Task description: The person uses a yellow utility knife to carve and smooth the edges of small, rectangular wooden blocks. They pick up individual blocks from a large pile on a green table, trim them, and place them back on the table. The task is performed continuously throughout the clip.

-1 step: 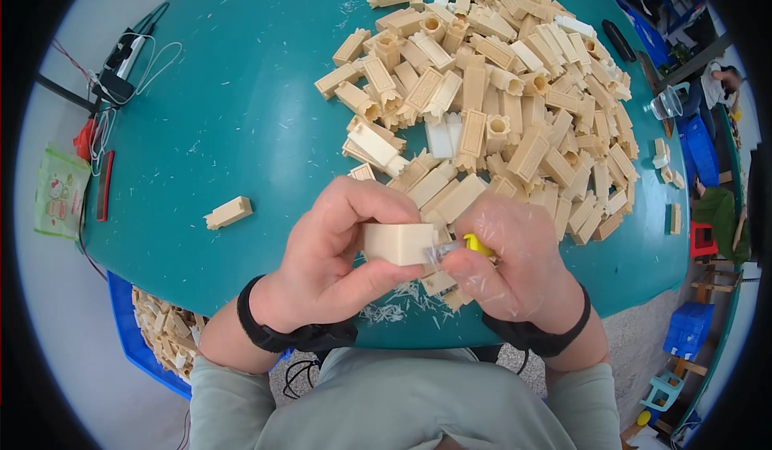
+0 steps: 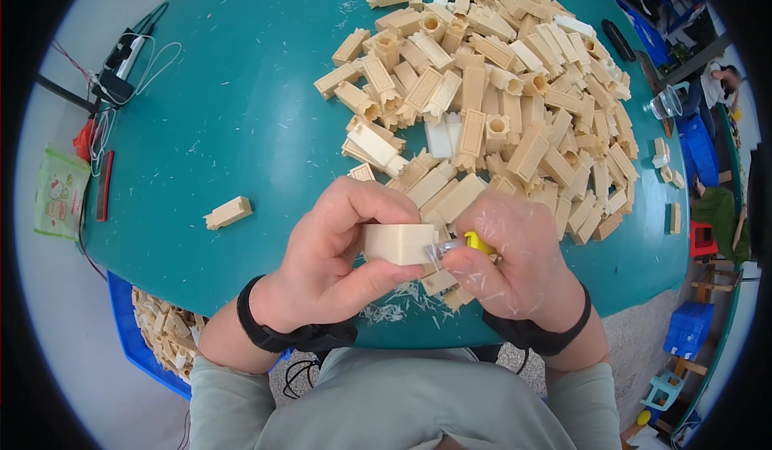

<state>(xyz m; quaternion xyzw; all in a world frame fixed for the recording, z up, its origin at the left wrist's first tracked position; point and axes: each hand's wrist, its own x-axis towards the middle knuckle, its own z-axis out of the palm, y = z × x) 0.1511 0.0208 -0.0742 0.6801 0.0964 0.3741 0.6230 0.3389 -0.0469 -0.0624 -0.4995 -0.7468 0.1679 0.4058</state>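
In the middle of the view, above the table's near edge, my left hand [image 2: 334, 261] is closed on a cream-coloured plastic block [image 2: 396, 244], thumb below and fingers above. My right hand [image 2: 519, 261] is closed around a utility knife [image 2: 480, 243] with a yellow handle. Its short metal blade meets the right end of the block; the exact contact is blurred. Thin pale shavings cling to the right hand's fingers. More shavings [image 2: 402, 304] lie on the green table [image 2: 233, 128] beneath the hands.
A big heap of similar beige blocks [image 2: 531, 152] spreads beyond my hands to the right. One block [image 2: 229, 213] lies alone at left. A blue bin [image 2: 129, 333] of pieces stands below the left edge. A power strip [image 2: 125, 60] and a glass mug [image 2: 666, 104] sit near opposite edges.
My right hand and the knife have shifted very slightly at the block's right end. My left hand and the block look unmoved.
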